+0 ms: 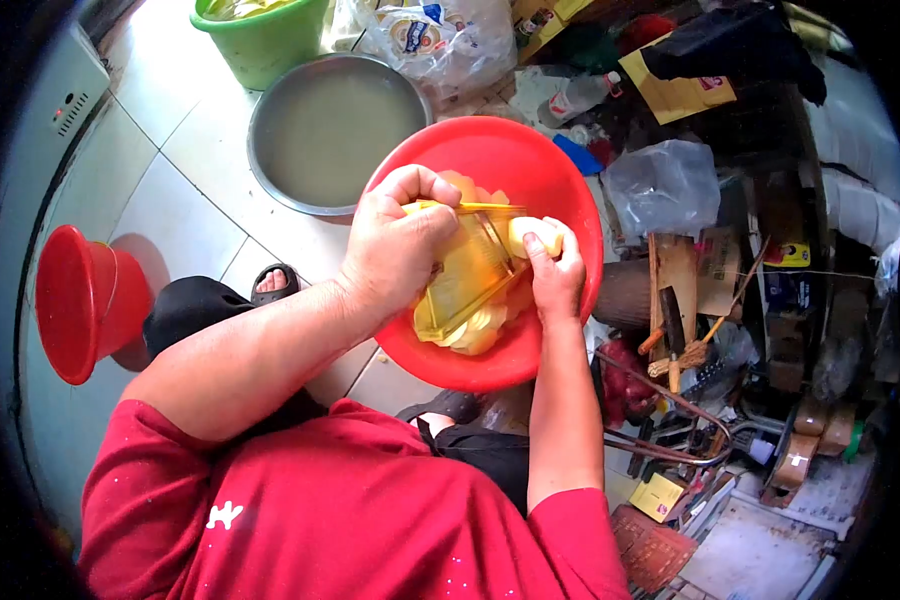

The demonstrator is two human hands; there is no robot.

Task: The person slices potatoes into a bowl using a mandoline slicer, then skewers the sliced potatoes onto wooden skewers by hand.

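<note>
Over a red basin [560,190] my left hand [395,235] is closed on the upper end of a yellow see-through slicer [460,280], which slants down into the basin. My right hand [558,270] grips a pale peeled potato [530,236] against the slicer's right side, near its blade. Thin pale slices [485,325] lie in the basin below and behind the slicer. Part of the pile is hidden by the slicer and my hands.
A grey metal bowl of cloudy water [335,130] stands beyond the basin, beside a green tub [270,40]. At left is a red bucket [90,305]. Clutter fills the right side, including a plastic bottle [578,98], a clear bag [662,190] and a knife [672,325].
</note>
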